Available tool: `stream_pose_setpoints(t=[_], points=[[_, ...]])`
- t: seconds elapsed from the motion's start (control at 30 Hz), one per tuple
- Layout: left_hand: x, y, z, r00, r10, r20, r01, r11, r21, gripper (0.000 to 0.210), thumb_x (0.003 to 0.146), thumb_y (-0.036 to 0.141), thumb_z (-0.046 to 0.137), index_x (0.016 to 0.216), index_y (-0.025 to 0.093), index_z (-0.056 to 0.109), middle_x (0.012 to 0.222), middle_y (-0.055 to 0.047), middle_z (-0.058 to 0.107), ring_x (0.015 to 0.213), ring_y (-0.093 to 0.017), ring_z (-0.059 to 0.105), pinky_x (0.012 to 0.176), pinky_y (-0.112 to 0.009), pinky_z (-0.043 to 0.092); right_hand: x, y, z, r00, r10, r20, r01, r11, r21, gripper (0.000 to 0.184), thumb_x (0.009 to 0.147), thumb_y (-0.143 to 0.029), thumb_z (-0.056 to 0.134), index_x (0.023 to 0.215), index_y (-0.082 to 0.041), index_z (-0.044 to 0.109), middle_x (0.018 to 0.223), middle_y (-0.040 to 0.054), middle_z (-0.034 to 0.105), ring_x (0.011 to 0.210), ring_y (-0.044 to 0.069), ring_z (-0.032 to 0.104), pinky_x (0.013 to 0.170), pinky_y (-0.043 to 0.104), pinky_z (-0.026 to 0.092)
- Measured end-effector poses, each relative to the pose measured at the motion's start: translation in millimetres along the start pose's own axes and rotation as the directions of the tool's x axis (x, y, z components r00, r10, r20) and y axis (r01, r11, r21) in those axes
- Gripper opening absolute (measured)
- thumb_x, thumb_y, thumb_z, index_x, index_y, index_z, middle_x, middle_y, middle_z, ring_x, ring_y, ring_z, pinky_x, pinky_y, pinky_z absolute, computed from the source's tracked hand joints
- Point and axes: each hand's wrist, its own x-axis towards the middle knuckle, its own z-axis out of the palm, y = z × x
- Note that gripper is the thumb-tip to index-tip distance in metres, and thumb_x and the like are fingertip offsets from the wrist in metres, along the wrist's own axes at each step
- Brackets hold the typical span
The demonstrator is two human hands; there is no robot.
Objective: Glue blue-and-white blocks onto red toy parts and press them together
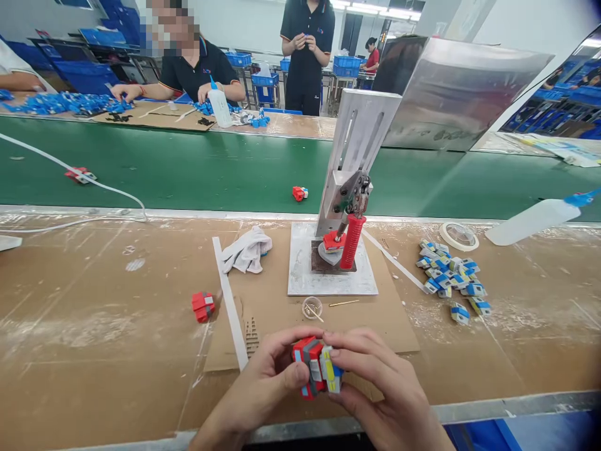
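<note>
As grips [277, 373] [382, 376] hold colourful pieces [313, 364] [330, 371], table edge [511, 406] near, broad tabletop [107, 351] leftward

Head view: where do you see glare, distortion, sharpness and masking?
Head view: pale glare on the metal panel; head view: the press leans, perhaps from wide-angle distortion; head view: the held piece looks sharp; head view: blocky pixels cover the seated worker's head.

The room was bright, and white light came from the ceiling lamps [375, 10]. The metal cover [469, 88] carried a soft glare, and a pale reflection lay on the green belt [188, 163]. Shadows on the tabletop [117, 351] were faint. The upper right corner was dark, the edges looked stretched, and a mosaic hid the head of the seated person [195, 69].
</note>
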Motion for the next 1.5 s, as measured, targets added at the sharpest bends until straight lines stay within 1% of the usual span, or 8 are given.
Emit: stream_pose_setpoints(t=[0.4, 0.67, 0.87, 1.0, 1.1, 1.23, 1.37, 1.5], points=[[-1, 23, 7.8, 0.998, -0.057, -0.038, 0.066, 0.952, 0.3, 0.044, 0.084, 0.052, 0.075, 0.121, 0.028, 0.072, 0.116, -0.006, 0.068, 0.103, -0.018, 0.064, 0.089, -0.026, 0.054, 2, 3, -4, 0.994, -0.107, 0.018, 0.108, 0.986, -0.124, 0.03, 0.087, -0.006, 0.067, 0.116, -0.014, 0.064, 0.113, 0.0107, 0.073, 0.099, 0.017, 0.068, 0.086, 0.027, 0.06], [5, 8, 27.6, 0.972, -0.007, -0.233, 0.138, 0.823, 0.551, 0.083, 0.081, 0.049, 0.074, 0.151, 0.024, 0.038, 0.143, -0.014, 0.055, 0.13, -0.029, 0.055, 0.11, -0.04, 0.046, -12, 17, 30, 0.964, -0.115, -0.239, 0.053, 0.967, -0.25, 0.037, 0.089, -0.01, 0.066, 0.124, -0.02, 0.057, 0.108, 0.0143, 0.075, 0.097, 0.022, 0.072, 0.079, 0.036, 0.063], [27, 30, 15.8, 0.97, 0.129, -0.204, 0.01, 0.821, 0.57, 0.054, 0.084, 0.042, 0.07, 0.129, 0.02, 0.049, 0.119, -0.01, 0.067, 0.105, -0.022, 0.067, 0.09, -0.03, 0.054, 3, 27, 8, 0.979, -0.119, -0.167, 0.084, 0.976, -0.2, 0.053, 0.086, -0.011, 0.07, 0.133, -0.022, 0.05, 0.13, 0.0132, 0.065, 0.119, 0.021, 0.062, 0.1, 0.037, 0.055], [54, 81, -9.6, 0.982, 0.187, -0.02, -0.065, 0.438, 0.897, 0.051, 0.08, 0.032, 0.068, 0.128, 0.019, 0.055, 0.126, -0.013, 0.064, 0.116, -0.028, 0.063, 0.101, -0.038, 0.049, 26, 47, -35, 0.979, 0.127, -0.159, -0.137, 0.989, -0.051, 0.051, 0.089, -0.026, 0.071, 0.135, -0.027, 0.047, 0.153, 0.0128, 0.041, 0.136, 0.023, 0.046, 0.096, 0.034, 0.052], [90, 117, -10.9, 0.97, -0.069, 0.231, -0.224, 0.092, 0.97, 0.053, 0.074, 0.03, 0.069, 0.126, 0.022, 0.06, 0.152, -0.014, 0.043, 0.116, -0.03, 0.062, 0.095, -0.037, 0.049, 50, 64, -49, 0.977, 0.208, 0.048, -0.209, 0.978, 0.009, 0.037, 0.094, -0.036, 0.064, 0.129, -0.028, 0.055, 0.152, 0.0103, 0.043, 0.124, 0.021, 0.053, 0.088, 0.03, 0.053], [138, 136, 7.9, 0.911, -0.354, 0.21, -0.275, -0.142, 0.951, 0.061, 0.07, 0.036, 0.071, 0.129, 0.025, 0.059, 0.147, -0.009, 0.044, 0.091, -0.023, 0.067, 0.068, -0.029, 0.046, 62, 66, -48, 0.975, 0.203, 0.086, -0.211, 0.972, 0.1, 0.028, 0.099, -0.042, 0.056, 0.121, -0.025, 0.062, 0.117, 0.0068, 0.064, 0.094, 0.015, 0.06, 0.08, 0.028, 0.052], [160, 135, 18.4, 0.897, -0.41, 0.163, -0.287, -0.261, 0.922, 0.053, 0.067, 0.034, 0.073, 0.118, 0.023, 0.064, 0.129, -0.008, 0.056, 0.095, -0.025, 0.063, 0.067, -0.029, 0.042, 62, 35, -64, 0.989, 0.149, 0.017, -0.146, 0.929, 0.339, 0.037, 0.1, -0.05, 0.051, 0.128, -0.03, 0.062, 0.111, 0.0061, 0.068, 0.097, 0.018, 0.065, 0.08, 0.029, 0.055], [161, 136, 13.5, 0.899, -0.37, 0.233, -0.337, -0.247, 0.908, 0.05, 0.064, 0.031, 0.076, 0.112, 0.022, 0.067, 0.119, -0.007, 0.061, 0.087, -0.022, 0.061, 0.065, -0.028, 0.041, 120, 4, -90, 0.986, 0.062, -0.154, 0.017, 0.887, 0.462, 0.062, 0.091, -0.072, 0.05, 0.143, -0.038, 0.048, 0.127, 0.005, 0.066, 0.112, 0.024, 0.065, 0.069, 0.032, 0.057]])
